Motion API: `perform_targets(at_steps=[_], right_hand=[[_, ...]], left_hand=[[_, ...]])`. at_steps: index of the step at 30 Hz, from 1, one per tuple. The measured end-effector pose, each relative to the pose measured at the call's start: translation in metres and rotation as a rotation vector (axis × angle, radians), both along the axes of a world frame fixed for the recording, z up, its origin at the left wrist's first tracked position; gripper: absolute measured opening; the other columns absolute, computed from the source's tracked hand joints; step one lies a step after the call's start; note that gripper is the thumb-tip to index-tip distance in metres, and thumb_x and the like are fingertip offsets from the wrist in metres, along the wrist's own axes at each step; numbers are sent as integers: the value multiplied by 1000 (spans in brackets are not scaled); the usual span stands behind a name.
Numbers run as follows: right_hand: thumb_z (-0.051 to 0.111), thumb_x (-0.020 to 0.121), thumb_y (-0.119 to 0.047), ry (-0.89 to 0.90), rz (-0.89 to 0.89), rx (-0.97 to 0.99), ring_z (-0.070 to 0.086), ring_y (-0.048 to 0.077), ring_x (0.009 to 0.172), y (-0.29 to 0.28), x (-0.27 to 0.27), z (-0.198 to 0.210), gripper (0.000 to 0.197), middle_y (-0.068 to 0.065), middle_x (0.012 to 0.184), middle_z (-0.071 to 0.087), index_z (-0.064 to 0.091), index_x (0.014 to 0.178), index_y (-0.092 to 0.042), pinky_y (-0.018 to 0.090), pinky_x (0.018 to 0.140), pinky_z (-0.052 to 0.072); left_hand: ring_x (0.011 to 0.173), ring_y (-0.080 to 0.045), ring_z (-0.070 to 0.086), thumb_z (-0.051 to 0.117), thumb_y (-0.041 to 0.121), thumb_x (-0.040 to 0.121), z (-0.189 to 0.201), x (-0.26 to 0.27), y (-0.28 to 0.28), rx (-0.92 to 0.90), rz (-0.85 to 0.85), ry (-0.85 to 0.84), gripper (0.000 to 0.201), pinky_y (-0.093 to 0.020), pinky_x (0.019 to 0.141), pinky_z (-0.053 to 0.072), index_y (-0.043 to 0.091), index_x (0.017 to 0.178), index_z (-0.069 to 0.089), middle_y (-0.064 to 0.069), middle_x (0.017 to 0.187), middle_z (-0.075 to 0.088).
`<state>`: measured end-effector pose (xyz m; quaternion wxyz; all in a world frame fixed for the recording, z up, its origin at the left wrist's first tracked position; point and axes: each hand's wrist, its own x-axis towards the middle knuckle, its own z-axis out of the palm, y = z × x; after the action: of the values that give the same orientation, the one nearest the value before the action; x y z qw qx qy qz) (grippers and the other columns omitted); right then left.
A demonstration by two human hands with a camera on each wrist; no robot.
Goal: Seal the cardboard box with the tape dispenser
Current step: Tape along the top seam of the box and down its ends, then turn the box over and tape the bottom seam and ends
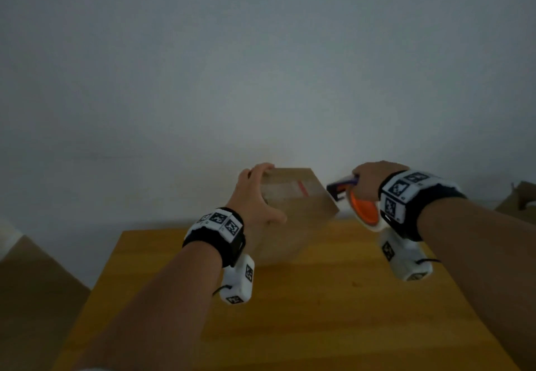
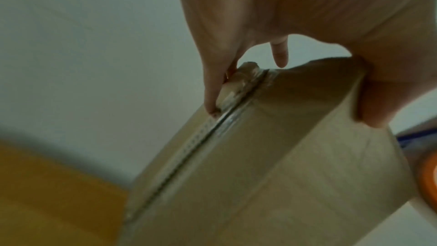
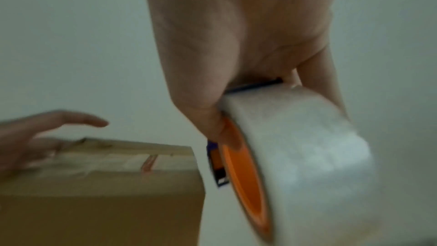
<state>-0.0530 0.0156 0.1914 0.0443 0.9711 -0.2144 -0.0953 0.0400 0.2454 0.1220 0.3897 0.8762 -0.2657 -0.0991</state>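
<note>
A brown cardboard box point(image 1: 293, 211) stands tilted on the wooden table point(image 1: 319, 312), with old tape and a red mark on its top face. My left hand point(image 1: 261, 194) holds its left corner: fingers lie over the far top edge, and the thumb point(image 2: 383, 100) presses the near face. A taped seam point(image 2: 201, 147) runs along the box in the left wrist view. To the right of the box, my right hand point(image 1: 367, 179) grips the tape dispenser point(image 1: 362, 208), which is held in the air. Its orange core and clear tape roll point(image 3: 295, 147) hang level with the box's right edge point(image 3: 198, 175), a small gap apart.
A plain pale wall rises directly behind the table. A large brown box point(image 1: 29, 283) sits low at the left, off the table. Another cardboard piece point(image 1: 519, 196) shows at the far right edge. Bare tabletop stretches in front of the box.
</note>
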Motion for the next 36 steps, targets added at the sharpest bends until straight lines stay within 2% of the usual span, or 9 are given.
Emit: perform_targets(at_steps=[5,10,17,23,26,29,31,32,36], right_hand=[[52,89,-37,-235,-166,162,48,17,53,1,2,11,27,3,64,49,47,89,-10,23,43,33],[52,87,-47,-185,-145,277,51,17,53,10,0,-7,37,2,63,54,52,75,-12,24,45,36],[53,87,-41,-50,-114,360,49,15,55,25,1,-27,32,1,65,52,45,67,-16,24,48,36],[57,85,-37,2,-55,435,45,15,53,39,6,-38,27,0,62,49,47,71,-16,23,48,32],[59,84,-36,35,-22,438,45,15,54,48,12,-45,29,0,64,48,44,68,-17,23,48,31],[60,83,-35,75,7,430,46,14,56,58,19,-54,27,0,66,49,46,72,-15,24,49,32],[61,83,-35,85,18,442,47,14,57,63,22,-59,26,0,68,50,47,76,-15,24,50,33],[61,84,-35,80,23,448,46,14,57,66,23,-61,26,0,69,49,46,77,-15,24,50,33],[63,82,-35,60,70,412,47,14,62,71,26,-65,35,-2,75,47,42,100,-12,25,52,36]], left_hand=[[135,-29,33,87,49,33,-20,1,12,5,61,249,136,-53,106,39,49,143,7,-5,149,24],[141,-31,20,89,34,52,-36,-4,26,299,5,319,136,-52,111,33,42,147,-8,-6,154,7],[128,-39,43,89,28,46,-10,15,54,680,-80,371,142,-54,94,49,50,141,-14,-13,153,23],[102,-36,63,70,15,55,-30,20,114,893,120,200,122,-40,71,57,54,132,-17,-13,136,53],[124,-36,52,57,16,82,-36,12,115,694,270,268,94,-43,95,49,34,149,-7,-14,150,36],[122,-34,53,40,27,99,-40,13,107,508,432,320,42,-38,98,43,7,136,46,-20,140,49],[108,-36,61,36,44,97,-41,12,105,356,508,391,50,-35,85,46,4,100,65,-22,122,63],[108,-35,60,35,52,95,-38,12,104,261,543,456,56,-35,85,46,4,98,64,-21,121,63],[134,-34,39,31,77,80,-28,14,102,32,537,684,89,-45,110,29,12,140,42,-15,146,42]])
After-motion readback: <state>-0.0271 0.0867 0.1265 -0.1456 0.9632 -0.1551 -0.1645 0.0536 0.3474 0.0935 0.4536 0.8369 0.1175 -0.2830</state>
